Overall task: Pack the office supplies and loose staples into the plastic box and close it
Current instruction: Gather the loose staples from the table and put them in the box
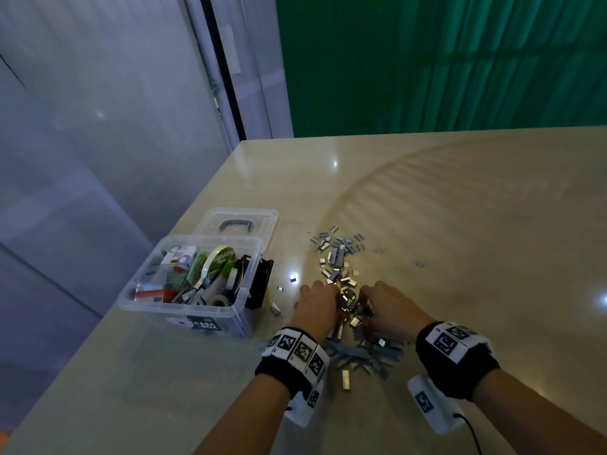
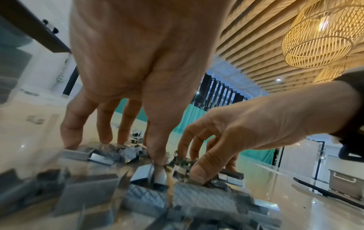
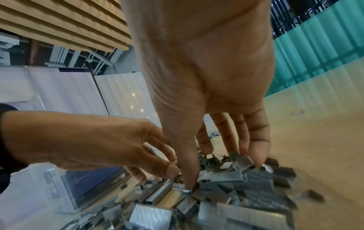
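Both hands are down in the big pile of loose staples (image 1: 348, 310) on the counter (image 1: 460, 224). The left hand (image 1: 317, 303) and the right hand (image 1: 384, 305) sit side by side, fingers pointing down into the pile w/ staples heaped btwn them. In the left wrist view the left fingertips (image 2: 157, 157) touch the staple strips, and the right hand (image 2: 226, 132) comes in from the side w/ its thumb pressed on a strip. In the right wrist view the right fingers (image 3: 258, 149) poke into the pile and the left hand (image 3: 110, 144) has its fingers bent round a few staples. So both hands are curled on staples, scooping them together.

More staples are spread out farther up the counter, and a few small bits lie apart near the box. The clear plastic box (image 1: 193, 315) stands open on the left, near the counter edge. It is full of stuff: a green tape roll (image 1: 219, 261), a white tape roll and other small things. Its clear lid (image 1: 238, 223) w/ a dark handle lies flat just behind it. A black thing (image 1: 261, 284) stands right beside the box; can't tell what it is.
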Demonstrator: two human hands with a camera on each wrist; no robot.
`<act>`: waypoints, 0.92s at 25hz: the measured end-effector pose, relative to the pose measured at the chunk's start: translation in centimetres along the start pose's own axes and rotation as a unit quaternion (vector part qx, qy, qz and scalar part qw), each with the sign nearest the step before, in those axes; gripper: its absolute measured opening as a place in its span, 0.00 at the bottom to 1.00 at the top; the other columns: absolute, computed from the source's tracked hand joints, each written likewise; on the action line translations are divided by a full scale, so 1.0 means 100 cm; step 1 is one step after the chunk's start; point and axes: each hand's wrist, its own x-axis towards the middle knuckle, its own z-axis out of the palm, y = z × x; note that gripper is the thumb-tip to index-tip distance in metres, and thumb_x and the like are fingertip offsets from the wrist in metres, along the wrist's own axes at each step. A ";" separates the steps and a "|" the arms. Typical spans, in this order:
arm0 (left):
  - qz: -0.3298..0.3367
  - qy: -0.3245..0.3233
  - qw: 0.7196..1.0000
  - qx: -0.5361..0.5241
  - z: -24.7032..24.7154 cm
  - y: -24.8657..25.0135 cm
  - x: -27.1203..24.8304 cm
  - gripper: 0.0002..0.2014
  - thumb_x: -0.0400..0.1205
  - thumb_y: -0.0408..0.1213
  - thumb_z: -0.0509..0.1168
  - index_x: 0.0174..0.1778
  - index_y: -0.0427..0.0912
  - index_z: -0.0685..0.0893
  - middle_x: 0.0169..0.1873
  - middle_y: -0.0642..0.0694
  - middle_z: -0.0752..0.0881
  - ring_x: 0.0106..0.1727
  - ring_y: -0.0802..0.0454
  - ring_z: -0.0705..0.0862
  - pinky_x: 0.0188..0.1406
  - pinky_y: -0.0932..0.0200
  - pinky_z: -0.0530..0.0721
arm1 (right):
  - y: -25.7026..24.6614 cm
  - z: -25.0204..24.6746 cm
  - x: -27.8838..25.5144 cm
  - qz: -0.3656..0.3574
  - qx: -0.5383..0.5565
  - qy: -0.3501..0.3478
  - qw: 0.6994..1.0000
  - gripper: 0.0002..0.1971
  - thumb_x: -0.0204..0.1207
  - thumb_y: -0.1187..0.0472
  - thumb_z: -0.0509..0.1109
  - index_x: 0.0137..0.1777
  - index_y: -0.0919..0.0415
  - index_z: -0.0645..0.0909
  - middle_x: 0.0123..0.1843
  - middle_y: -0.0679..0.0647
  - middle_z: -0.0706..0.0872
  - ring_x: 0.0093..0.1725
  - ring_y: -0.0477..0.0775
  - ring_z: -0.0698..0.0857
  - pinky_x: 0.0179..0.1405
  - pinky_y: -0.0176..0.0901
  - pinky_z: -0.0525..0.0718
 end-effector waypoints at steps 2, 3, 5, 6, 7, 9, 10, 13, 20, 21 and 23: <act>-0.006 -0.004 1.000 -0.009 -0.001 0.000 0.001 0.16 0.83 0.39 0.69 0.67 0.51 0.82 0.62 0.42 0.79 0.66 0.39 0.75 0.66 0.40 0.80 | 0.001 -0.001 0.002 -0.004 0.007 0.002 1.000 0.24 0.72 0.46 0.79 0.63 0.53 0.76 0.60 0.54 0.76 0.53 0.55 0.75 0.47 0.47 0.76; -0.005 -0.002 1.000 -0.013 -0.002 0.001 0.000 0.16 0.82 0.39 0.70 0.67 0.51 0.83 0.62 0.43 0.80 0.66 0.40 0.75 0.67 0.41 0.80 | 0.001 -0.001 0.003 -0.003 0.012 0.000 1.000 0.23 0.73 0.47 0.79 0.62 0.54 0.77 0.60 0.54 0.76 0.54 0.55 0.77 0.49 0.47 0.78; -0.004 0.006 1.000 -0.019 -0.002 0.001 0.001 0.16 0.80 0.39 0.72 0.65 0.52 0.85 0.60 0.44 0.83 0.65 0.42 0.79 0.65 0.44 0.81 | 0.001 -0.002 0.004 0.002 0.024 0.001 1.000 0.18 0.75 0.52 0.77 0.62 0.55 0.79 0.61 0.55 0.78 0.56 0.56 0.80 0.53 0.47 0.82; -0.005 0.008 1.000 -0.023 -0.003 0.001 0.001 0.16 0.79 0.39 0.73 0.64 0.52 0.86 0.59 0.44 0.84 0.64 0.42 0.81 0.64 0.46 0.82 | 0.002 -0.002 0.006 0.003 0.029 0.005 1.000 0.17 0.76 0.54 0.77 0.61 0.56 0.80 0.61 0.55 0.79 0.56 0.56 0.81 0.53 0.47 0.83; -0.006 0.010 1.000 -0.028 -0.004 0.000 0.000 0.16 0.79 0.38 0.74 0.62 0.51 0.87 0.58 0.44 0.84 0.63 0.43 0.82 0.63 0.49 0.82 | 0.003 -0.002 0.007 0.002 0.035 0.011 0.999 0.15 0.76 0.56 0.77 0.60 0.56 0.81 0.61 0.55 0.80 0.56 0.57 0.82 0.52 0.47 0.83; -0.012 0.016 0.998 -0.063 -0.007 -0.002 -0.001 0.15 0.77 0.36 0.76 0.59 0.52 0.90 0.57 0.45 0.85 0.60 0.46 0.84 0.61 0.54 0.83 | 0.004 -0.003 0.011 -0.003 0.038 0.019 0.999 0.12 0.75 0.56 0.77 0.56 0.57 0.83 0.58 0.55 0.81 0.53 0.57 0.83 0.45 0.45 0.81; -0.018 0.019 0.995 -0.093 -0.007 -0.003 -0.001 0.14 0.76 0.34 0.76 0.57 0.53 0.91 0.57 0.46 0.86 0.57 0.48 0.85 0.59 0.57 0.83 | 0.004 -0.002 0.014 -0.002 0.039 0.023 0.999 0.09 0.76 0.56 0.77 0.53 0.56 0.83 0.57 0.55 0.82 0.51 0.56 0.83 0.43 0.44 0.79; -0.029 0.014 0.987 -0.157 -0.009 -0.006 -0.005 0.14 0.75 0.29 0.76 0.55 0.49 0.92 0.55 0.44 0.88 0.48 0.49 0.88 0.53 0.60 0.86 | 0.005 0.000 0.022 0.011 0.060 0.030 0.998 0.07 0.75 0.56 0.76 0.45 0.51 0.80 0.55 0.54 0.81 0.48 0.53 0.82 0.39 0.41 0.77; -0.041 0.001 0.986 -0.160 -0.011 -0.008 -0.001 0.13 0.76 0.31 0.76 0.57 0.44 0.91 0.50 0.40 0.89 0.48 0.43 0.90 0.53 0.54 0.88 | -0.010 0.002 0.032 -0.039 0.064 0.028 0.997 0.29 0.73 0.51 0.79 0.73 0.54 0.78 0.68 0.58 0.78 0.67 0.61 0.77 0.61 0.49 0.79; -0.041 0.002 0.986 -0.159 -0.010 -0.008 -0.001 0.13 0.76 0.31 0.76 0.56 0.45 0.91 0.51 0.40 0.89 0.48 0.44 0.90 0.53 0.54 0.88 | -0.011 0.005 0.033 -0.042 0.035 0.021 0.998 0.28 0.75 0.51 0.77 0.75 0.53 0.77 0.69 0.58 0.76 0.68 0.62 0.75 0.63 0.51 0.78; -0.042 0.000 0.988 -0.147 -0.010 -0.009 0.000 0.13 0.76 0.31 0.76 0.56 0.45 0.90 0.54 0.41 0.87 0.50 0.44 0.89 0.53 0.53 0.88 | -0.013 0.009 0.034 -0.042 0.017 0.021 0.999 0.25 0.76 0.52 0.76 0.73 0.53 0.79 0.67 0.58 0.75 0.67 0.62 0.75 0.61 0.49 0.78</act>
